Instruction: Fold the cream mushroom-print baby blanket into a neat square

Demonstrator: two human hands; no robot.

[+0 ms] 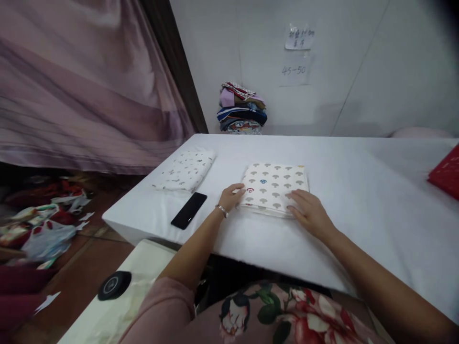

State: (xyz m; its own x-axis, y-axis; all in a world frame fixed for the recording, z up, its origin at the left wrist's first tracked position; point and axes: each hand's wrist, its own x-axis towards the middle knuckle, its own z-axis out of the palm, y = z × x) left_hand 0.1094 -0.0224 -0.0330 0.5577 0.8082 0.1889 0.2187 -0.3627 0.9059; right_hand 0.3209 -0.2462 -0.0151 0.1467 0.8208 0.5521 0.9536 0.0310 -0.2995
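A folded white cloth with a grey mushroom print lies flat on the white-covered table in front of me. At its left edge rests my left hand, a bracelet on the wrist, fingers loosely stretched along the side. My right hand lies over the near right corner, its fingers spread on the fabric. Neither hand grips the cloth. A second folded white cloth with a small dark print is farther left, beyond a black phone.
A pile of folded fabrics stands behind the table's far edge by the wall. Something red sits at the far right. Below left, a pale bench holds a round black object. Bags lie on the floor beneath a pink curtain.
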